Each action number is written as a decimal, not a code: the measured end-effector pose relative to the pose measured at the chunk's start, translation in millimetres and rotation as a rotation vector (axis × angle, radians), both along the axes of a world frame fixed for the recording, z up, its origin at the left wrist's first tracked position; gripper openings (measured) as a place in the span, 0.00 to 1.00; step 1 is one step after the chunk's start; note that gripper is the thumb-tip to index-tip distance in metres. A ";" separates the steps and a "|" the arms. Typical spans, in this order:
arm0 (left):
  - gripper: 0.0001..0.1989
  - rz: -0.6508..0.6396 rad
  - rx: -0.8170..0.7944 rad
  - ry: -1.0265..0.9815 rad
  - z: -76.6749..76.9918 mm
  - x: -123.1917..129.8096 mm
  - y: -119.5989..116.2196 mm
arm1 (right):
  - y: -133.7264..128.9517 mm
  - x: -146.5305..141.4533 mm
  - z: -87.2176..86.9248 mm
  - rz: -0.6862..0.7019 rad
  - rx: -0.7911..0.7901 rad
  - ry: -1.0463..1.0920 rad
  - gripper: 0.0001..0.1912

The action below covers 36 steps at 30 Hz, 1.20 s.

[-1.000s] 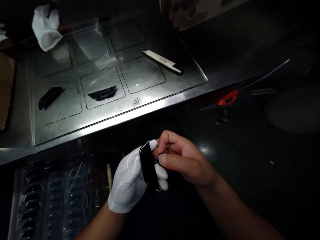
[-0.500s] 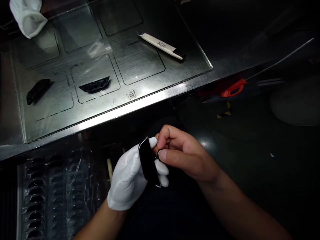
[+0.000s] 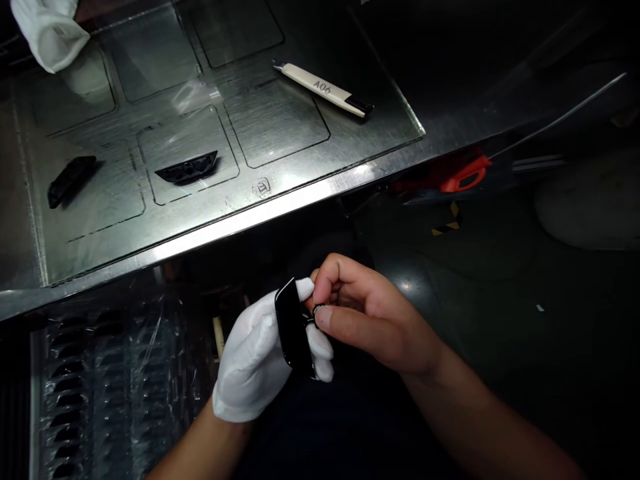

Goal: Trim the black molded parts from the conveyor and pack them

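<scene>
My left hand, in a white glove, is closed around a glossy black plastic part with a flat face and a slanted top edge. The part stands tilted between the gloved thumb and fingers. My bare right hand is beside it, thumb and bent forefinger closed on a small dark round piece just behind the part. Whether that piece is joined to the part I cannot tell. On the bench lie two black moulded pieces, one in the middle and one farther left.
A clear sheet with outlined squares covers the metal bench. On it lies a pen-like tool marked A06. A white cloth item sits at top left. Below are a plastic tray of dark parts and a red-handled tool.
The black part has tilted slightly and moved a little down and left with my left hand. My right hand keeps its pinch beside it. The whole view has shifted slightly.
</scene>
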<state>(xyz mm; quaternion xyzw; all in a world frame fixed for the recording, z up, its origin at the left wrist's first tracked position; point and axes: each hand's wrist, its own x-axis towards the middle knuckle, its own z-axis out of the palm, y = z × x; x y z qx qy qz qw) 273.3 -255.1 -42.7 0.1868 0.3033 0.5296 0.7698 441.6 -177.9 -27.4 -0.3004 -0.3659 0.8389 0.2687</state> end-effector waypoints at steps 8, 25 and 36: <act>0.23 0.037 0.017 0.008 -12.3 -6.3 -3.6 | -2.6 1.7 -9.9 0.031 0.067 -0.154 0.12; 0.29 0.038 -0.175 0.061 11.8 -3.4 -62.5 | -58.6 10.9 4.5 -0.114 0.632 -0.199 0.10; 0.20 -0.006 -0.136 0.158 -13.1 16.6 -102.6 | -116.4 60.5 -12.7 -0.108 0.905 -0.343 0.11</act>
